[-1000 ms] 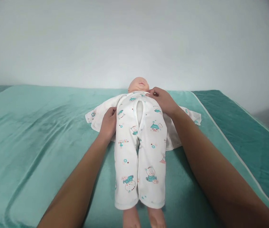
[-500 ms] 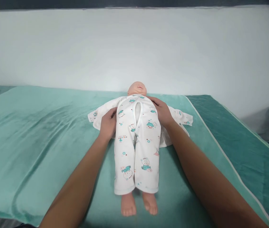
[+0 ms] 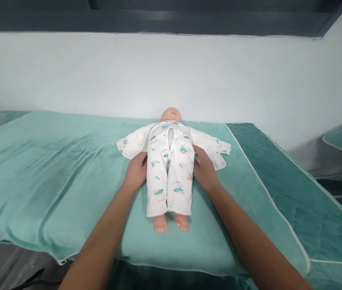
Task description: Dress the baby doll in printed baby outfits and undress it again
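A baby doll point(image 3: 171, 115) lies on its back, head toward the wall and bare feet toward me. White printed split-crotch trousers point(image 3: 178, 169) cover its legs and reach up over the chest. Beneath them is a white jacket point(image 3: 208, 141), its sleeves spread out to both sides. My left hand point(image 3: 135, 172) is closed at the trousers' left edge, around thigh height. On the opposite edge my right hand point(image 3: 204, 168) is also closed on the trouser side. Some fingertips of both hands are hidden by the cloth.
A light green sheet point(image 3: 52, 161) with folds covers the bed under the doll. Darker green bedding point(image 3: 285, 177) lies to the right. Behind the head stands a white wall point(image 3: 171, 72). Dark flooring point(image 3: 10, 262) shows at lower left.
Both hands have slid down the trouser sides, from chest height toward the thighs. The view has tilted up and pulled back, so more of the wall top and the bed's front edge show.
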`<state>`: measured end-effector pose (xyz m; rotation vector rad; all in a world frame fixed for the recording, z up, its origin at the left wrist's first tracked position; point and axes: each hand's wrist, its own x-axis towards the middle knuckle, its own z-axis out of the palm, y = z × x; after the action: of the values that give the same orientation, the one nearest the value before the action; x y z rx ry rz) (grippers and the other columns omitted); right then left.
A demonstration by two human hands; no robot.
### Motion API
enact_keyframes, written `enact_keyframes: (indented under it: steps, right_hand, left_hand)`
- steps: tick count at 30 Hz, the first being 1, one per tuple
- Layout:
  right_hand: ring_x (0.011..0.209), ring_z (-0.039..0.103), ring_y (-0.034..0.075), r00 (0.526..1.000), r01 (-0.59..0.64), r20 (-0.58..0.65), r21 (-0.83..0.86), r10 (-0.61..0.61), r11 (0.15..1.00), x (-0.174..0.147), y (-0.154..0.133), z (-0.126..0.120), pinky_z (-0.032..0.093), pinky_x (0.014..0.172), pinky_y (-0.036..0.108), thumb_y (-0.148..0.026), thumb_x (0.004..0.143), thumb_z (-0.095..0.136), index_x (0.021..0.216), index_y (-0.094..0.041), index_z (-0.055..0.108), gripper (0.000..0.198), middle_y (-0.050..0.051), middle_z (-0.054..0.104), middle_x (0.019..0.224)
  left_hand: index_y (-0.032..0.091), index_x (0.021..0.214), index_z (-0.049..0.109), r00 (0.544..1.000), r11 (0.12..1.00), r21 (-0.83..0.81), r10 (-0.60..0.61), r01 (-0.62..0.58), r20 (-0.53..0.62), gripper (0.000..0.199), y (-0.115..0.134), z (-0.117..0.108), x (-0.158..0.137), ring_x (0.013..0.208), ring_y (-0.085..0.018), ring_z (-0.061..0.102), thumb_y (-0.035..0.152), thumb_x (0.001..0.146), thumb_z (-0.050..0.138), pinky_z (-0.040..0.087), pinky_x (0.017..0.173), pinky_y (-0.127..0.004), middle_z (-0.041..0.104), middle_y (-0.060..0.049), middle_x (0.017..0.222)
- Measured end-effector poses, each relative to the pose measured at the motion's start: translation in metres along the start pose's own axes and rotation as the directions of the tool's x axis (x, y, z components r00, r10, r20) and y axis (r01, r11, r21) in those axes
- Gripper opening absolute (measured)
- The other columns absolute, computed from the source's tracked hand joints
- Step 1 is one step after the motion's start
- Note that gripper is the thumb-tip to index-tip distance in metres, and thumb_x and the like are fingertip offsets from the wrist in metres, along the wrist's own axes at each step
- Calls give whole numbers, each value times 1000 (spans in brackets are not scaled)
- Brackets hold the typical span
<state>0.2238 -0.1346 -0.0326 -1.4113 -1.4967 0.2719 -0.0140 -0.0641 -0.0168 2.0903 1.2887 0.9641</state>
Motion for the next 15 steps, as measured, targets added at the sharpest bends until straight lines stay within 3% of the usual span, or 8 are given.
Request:
enact_keyframes:
  steps: [4, 6, 9, 12, 15]
  right_hand:
    - [110, 57, 21, 994, 21, -107, 27, -18, 999, -45, -22, -11, 51, 92, 41, -28, 94, 50, 117, -23, 57, 25, 8, 60, 117]
    - [104, 58, 19, 996, 35, -88, 47, -31, 998, -69, -35, -15, 52, 85, 37, -27, 93, 53, 111, -24, 58, 19, 7, 60, 111]
    - [107, 58, 19, 996, 89, -11, 79, -88, 993, -96, -57, -21, 49, 91, 37, -23, 93, 55, 111, -25, 57, 18, 6, 61, 112]
    - [110, 56, 19, 978, 136, 151, 66, -144, 989, -101, -83, -26, 47, 94, 37, -24, 92, 58, 112, -24, 57, 21, 5, 62, 114]
    - [103, 57, 20, 894, 134, 443, -107, -73, 985, -87, -114, -27, 47, 85, 35, -26, 89, 62, 106, -23, 60, 17, 4, 64, 107]
  left_hand:
    - [21, 103, 65, 994, 977, -187, -109, 104, -16, 26, 12, -11, -51, 93, -20, 63, 37, 92, 47, 48, 85, -33, 70, -4, 104]
    - [21, 102, 63, 992, 955, -268, -122, 126, 31, 23, 17, -17, -81, 94, -19, 63, 38, 91, 51, 48, 86, -32, 69, -3, 101]
    - [23, 105, 59, 986, 939, -314, -110, 144, 124, 21, 24, -24, -122, 99, -19, 62, 33, 87, 58, 48, 90, -32, 66, -3, 102]
    - [25, 107, 57, 981, 965, -219, -109, 143, 160, 29, 28, -25, -146, 109, -20, 58, 25, 79, 66, 45, 97, -35, 63, -3, 114]
    - [24, 98, 60, 991, 985, -140, -91, 104, 95, 20, 28, -18, -151, 109, -22, 57, 23, 79, 63, 42, 101, -39, 64, -3, 113]
